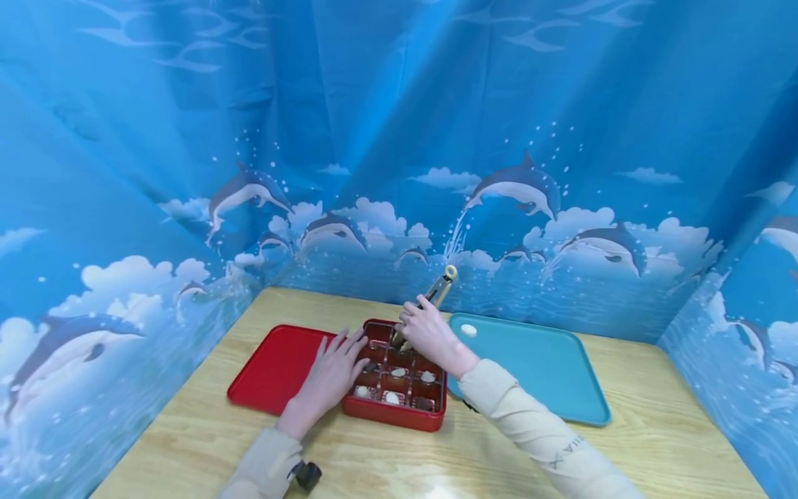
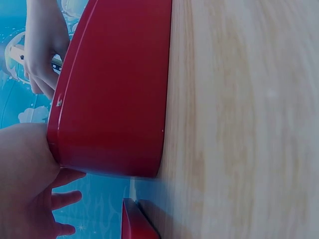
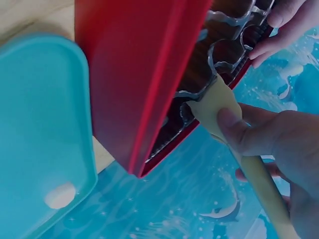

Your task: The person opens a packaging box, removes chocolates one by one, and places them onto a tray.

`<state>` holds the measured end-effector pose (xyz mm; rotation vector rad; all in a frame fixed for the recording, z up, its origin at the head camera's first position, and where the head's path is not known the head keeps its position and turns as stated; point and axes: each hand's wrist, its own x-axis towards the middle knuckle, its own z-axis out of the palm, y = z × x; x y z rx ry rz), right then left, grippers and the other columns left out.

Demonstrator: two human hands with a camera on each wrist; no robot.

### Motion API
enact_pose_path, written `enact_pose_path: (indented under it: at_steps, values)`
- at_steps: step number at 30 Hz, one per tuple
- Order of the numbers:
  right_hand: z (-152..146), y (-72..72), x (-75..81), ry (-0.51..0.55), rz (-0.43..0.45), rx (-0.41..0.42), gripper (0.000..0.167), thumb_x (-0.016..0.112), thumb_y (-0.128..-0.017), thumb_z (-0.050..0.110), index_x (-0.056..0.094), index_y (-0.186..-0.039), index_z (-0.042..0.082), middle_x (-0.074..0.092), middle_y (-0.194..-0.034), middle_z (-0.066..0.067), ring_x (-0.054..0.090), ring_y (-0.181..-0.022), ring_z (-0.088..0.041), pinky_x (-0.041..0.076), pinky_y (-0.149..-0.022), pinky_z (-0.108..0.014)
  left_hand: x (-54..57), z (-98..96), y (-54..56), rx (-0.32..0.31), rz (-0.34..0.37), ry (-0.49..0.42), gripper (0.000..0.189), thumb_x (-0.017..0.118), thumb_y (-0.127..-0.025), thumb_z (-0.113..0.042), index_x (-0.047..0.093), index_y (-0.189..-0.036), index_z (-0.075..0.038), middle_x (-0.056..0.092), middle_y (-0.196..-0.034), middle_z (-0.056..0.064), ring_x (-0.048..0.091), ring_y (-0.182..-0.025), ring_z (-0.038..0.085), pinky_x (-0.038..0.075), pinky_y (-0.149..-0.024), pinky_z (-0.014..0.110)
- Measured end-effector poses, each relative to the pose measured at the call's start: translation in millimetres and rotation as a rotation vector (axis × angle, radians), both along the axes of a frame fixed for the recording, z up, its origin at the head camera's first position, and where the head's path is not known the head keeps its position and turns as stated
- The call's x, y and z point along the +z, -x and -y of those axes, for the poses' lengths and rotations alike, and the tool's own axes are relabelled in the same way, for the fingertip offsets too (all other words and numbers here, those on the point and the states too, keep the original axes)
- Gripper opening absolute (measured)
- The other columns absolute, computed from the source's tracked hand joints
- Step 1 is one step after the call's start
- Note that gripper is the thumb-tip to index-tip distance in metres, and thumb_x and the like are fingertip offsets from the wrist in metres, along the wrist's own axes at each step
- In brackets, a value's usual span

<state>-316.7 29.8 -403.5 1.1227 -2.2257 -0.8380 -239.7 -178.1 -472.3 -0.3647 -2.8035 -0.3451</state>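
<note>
A dolphin-printed curtain (image 1: 386, 125) stands behind the wooden worktop (image 1: 474, 457), which carries a turquoise tray (image 1: 542, 360) on the right, a red tray (image 1: 274, 374) on the left and, between them, a divided red box (image 1: 393, 416). The left hand (image 1: 333, 371) rests on the box's left rim, fingers extended. The right hand's (image 1: 433, 336) fingers grip tongs (image 1: 442, 287), tips at the box's far compartments; whether these pinch anything, I cannot tell. Small white pieces (image 1: 392, 398) sit in nearer compartments.

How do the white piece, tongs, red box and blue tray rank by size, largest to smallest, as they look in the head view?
1. Blue tray
2. Red box
3. Tongs, partly covered by the right hand
4. White piece
</note>
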Motion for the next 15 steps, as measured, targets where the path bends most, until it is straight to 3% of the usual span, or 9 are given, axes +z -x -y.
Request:
enact_pose_path:
  at_steps: [8,15]
  values:
    - [-15.7,1.6,2.3,0.13,0.011,-0.012,0.02,0.073,-0.094,0.024,0.078,-0.109,0.036,0.074,-0.102,0.011,0.058,-0.102,-0.017,0.041,-0.089,-0.041,1.8,-0.1,0.2,-0.003,0.0,0.003,0.05,0.059,-0.103,-0.032,0.055,-0.145,-0.006,0.047,-0.155,0.013,0.036,-0.146,0.039,0.028,-0.115,0.067]
    - [-39.2,-2.7,3.5,0.443,0.173,-0.004,0.032,0.079,-0.088,0.019,0.077,-0.119,0.026,0.073,-0.101,0.002,0.056,-0.091,-0.024,0.039,-0.078,-0.043,-0.7,-0.1,1.2,-0.008,-0.011,-0.001,0.049,0.06,-0.102,-0.031,0.056,-0.144,-0.006,0.048,-0.154,0.013,0.036,-0.146,0.04,0.028,-0.115,0.067]
